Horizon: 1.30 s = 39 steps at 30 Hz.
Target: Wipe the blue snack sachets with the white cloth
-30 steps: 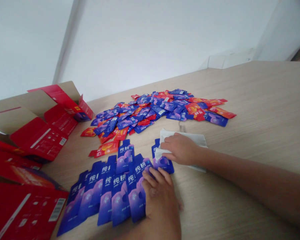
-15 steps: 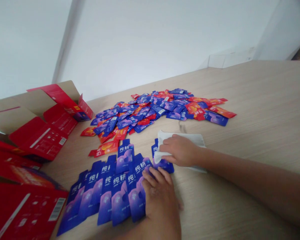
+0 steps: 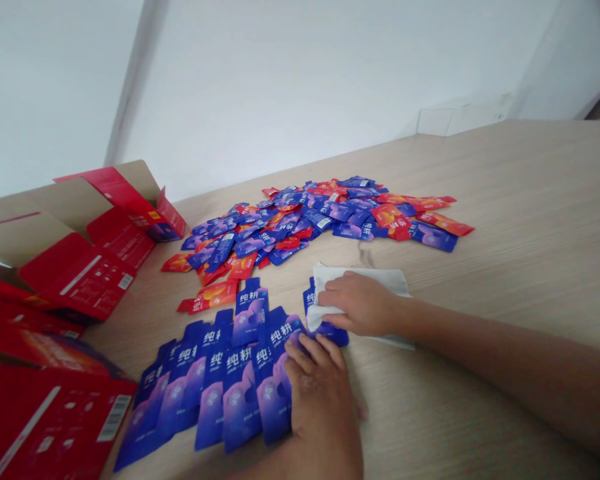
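White cloth (image 3: pixel 389 277) is being gripped by the right hand (image 3: pixel 361 304) over a blue sachet (image 3: pixel 335 333) on the table (image 3: pixel 485 273). Nearby overlapping blue sachets (image 3: pixel 240 403) are being touched by the left hand (image 3: pixel 321 390), lying loosely unclenched.

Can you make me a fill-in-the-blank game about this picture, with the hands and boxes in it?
1. The left hand touches blue packets that lie ____ (nearer or farther) than the mixed pile, as seen from the camera.
2. The right hand is on a cloth whose colour is ____.
3. The boxes stand on the ____ side of the picture.
4. On the outside, those boxes are mostly ____.

Missing words: nearer; white; left; red.
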Each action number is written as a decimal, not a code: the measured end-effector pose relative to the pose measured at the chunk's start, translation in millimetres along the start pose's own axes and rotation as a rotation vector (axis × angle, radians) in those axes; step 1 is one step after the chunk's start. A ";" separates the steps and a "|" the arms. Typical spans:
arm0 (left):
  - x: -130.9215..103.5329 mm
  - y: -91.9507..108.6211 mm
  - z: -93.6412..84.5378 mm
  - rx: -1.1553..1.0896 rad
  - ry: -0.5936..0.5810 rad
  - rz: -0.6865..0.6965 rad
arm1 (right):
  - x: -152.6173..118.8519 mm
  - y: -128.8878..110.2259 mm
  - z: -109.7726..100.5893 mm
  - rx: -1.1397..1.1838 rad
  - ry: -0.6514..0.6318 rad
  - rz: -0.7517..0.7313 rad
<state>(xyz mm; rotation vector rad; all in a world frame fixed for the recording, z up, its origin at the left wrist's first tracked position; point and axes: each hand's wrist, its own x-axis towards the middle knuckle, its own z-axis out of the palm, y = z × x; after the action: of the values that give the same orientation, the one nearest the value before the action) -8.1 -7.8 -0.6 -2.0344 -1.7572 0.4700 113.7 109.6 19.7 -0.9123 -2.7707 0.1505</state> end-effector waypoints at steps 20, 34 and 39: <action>0.0 1.1 2.1 -0.049 0.019 -0.024 | 1.7 10.8 -0.8 -0.038 0.006 0.161; -0.4 2.8 -0.7 -0.002 0.012 -0.047 | 1.5 10.1 1.7 -0.053 0.033 0.147; -0.5 3.6 -1.0 0.014 0.003 -0.036 | -0.3 2.6 2.8 -0.005 0.019 0.002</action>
<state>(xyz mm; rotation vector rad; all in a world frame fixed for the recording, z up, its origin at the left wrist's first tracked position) -4.7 -8.9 -1.6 -1.9887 -1.7809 0.4665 114.7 111.5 16.5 -0.9132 -2.7539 0.1342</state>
